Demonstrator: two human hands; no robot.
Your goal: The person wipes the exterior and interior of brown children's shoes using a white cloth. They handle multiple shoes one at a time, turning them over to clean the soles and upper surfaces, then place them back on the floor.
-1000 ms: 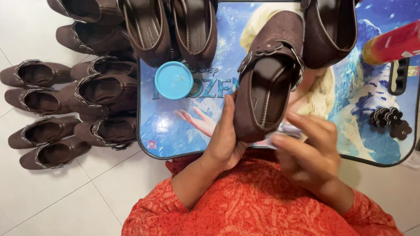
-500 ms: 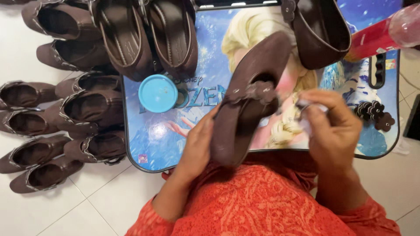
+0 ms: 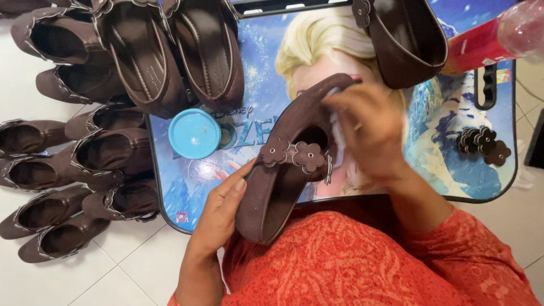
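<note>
Shoe in hand: brown suede-like shoe (image 3: 294, 164) with two small flower trims on its strap, held tilted over the near edge of the lap tray, toe end pointing up and away, heel end low, just above the orange patterned sleeve and lap.
Left hand: left hand (image 3: 224, 212) wraps the lower part of the shoe from the left, fingers curled against its side and closed on it, thumb side toward the sole.
Right hand: right hand (image 3: 371, 133) sits over the upper part of the shoe, blurred; its fingers are bunched together and press a small white cloth (image 3: 335, 133) against the shoe's opening edge.
Tray: blue picture-printed lap tray (image 3: 498, 187) with a dark rim lies under the shoe.
Lid: round light-blue lid (image 3: 194, 134) rests flat on the tray, left of the held shoe and apart from it.
Loose trims: small cluster of brown flower pieces (image 3: 483, 144) lies on the right side of the tray, well apart from both hands.
Bottle: red bottle (image 3: 487, 39) with a clear end lies at the tray's far right corner.
Shoes on tray: two brown shoes (image 3: 170, 51) lie side by side at the far left of the tray; another brown shoe (image 3: 408, 39) lies at the far middle, just beyond the right hand.
Shoes on floor: pile of matching brown shoes (image 3: 62, 170) stands on the white tiled floor (image 3: 113, 277), left of the tray.
</note>
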